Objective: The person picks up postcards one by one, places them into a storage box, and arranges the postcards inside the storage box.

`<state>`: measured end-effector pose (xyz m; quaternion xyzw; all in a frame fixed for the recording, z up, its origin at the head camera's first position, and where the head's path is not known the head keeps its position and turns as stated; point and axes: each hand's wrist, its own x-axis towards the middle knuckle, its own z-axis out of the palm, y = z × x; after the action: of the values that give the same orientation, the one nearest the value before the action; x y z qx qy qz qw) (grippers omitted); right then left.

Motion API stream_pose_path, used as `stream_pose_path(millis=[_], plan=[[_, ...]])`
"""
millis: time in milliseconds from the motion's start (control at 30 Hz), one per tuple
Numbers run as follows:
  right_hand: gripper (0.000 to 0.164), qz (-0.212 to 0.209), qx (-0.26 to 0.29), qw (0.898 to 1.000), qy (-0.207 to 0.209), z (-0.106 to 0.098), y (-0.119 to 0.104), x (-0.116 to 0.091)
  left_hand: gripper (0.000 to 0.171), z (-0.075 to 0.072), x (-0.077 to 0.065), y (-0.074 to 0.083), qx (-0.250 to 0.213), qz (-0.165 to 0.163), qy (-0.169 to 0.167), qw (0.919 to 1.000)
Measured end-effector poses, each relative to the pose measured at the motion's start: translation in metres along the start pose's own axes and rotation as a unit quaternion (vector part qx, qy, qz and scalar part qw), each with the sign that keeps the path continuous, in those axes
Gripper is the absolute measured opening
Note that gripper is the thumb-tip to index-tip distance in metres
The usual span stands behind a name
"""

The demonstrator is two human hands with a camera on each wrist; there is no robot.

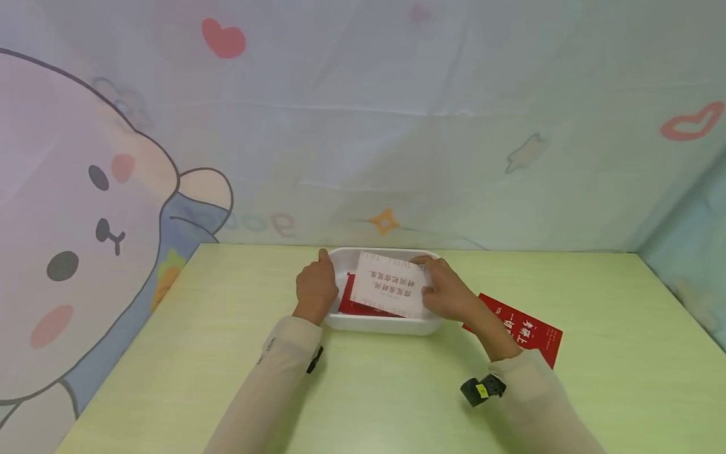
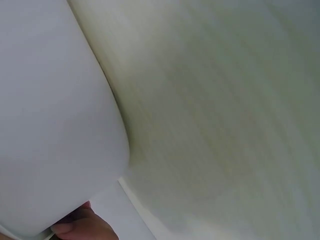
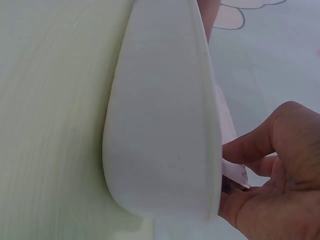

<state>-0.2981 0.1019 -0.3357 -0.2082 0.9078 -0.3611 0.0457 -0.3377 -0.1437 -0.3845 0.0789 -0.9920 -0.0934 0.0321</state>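
A white plastic tub (image 1: 380, 325) stands on the table, with a red card (image 1: 350, 301) lying inside it. My left hand (image 1: 316, 287) grips the tub's left rim; in the left wrist view only part of a hand (image 2: 89, 227) shows beside the tub wall (image 2: 55, 115). With thumb and fingers, my right hand (image 1: 450, 293) pinches the right edge of a white printed card (image 1: 388, 284), which is tilted over the tub's opening and covers much of the red card. The right wrist view shows the right hand (image 3: 285, 170) at the rim, pinching the card (image 3: 227, 117).
Another red card (image 1: 533, 334) with white print lies on the light green table (image 1: 386, 391) to the right of the tub, partly beneath my right forearm. A cartoon-printed cloth (image 1: 363, 126) hangs behind the table's far edge, close behind the tub.
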Motion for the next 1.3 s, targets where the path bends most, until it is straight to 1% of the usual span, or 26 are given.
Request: stream_pose_path(millis=[200,400,633,933,1033,1200,1300], plan=[[0.054,-0.011,-0.012,1.0,-0.013,0.008,0.003,0.006,0.045,-0.001,0.0,0.0,0.007,0.002,0.001,1.0],[0.058,-0.011,-0.023,1.0,-0.014,0.014,0.006,0.01,0.046,-0.001,-0.002,-0.001,0.005,0.005,-0.001,1.0],[0.062,-0.014,-0.054,0.998,-0.017,0.018,0.005,0.013,0.047,-0.001,-0.003,0.001,0.006,0.0,-0.004,1.0],[0.073,0.006,-0.081,0.996,-0.036,0.023,0.004,0.018,0.045,0.0,0.0,-0.002,0.001,0.002,-0.003,1.0],[0.076,0.015,-0.075,0.996,-0.036,0.026,0.004,0.021,0.045,0.001,0.001,-0.004,-0.005,0.001,-0.003,1.0],[0.08,0.043,-0.059,0.997,-0.03,0.032,0.006,0.024,0.044,0.001,-0.001,-0.006,-0.013,0.003,-0.003,0.9999],[0.08,0.047,-0.063,0.997,-0.027,0.036,0.006,0.026,0.042,0.002,-0.001,-0.005,-0.013,0.002,-0.001,0.9999]])
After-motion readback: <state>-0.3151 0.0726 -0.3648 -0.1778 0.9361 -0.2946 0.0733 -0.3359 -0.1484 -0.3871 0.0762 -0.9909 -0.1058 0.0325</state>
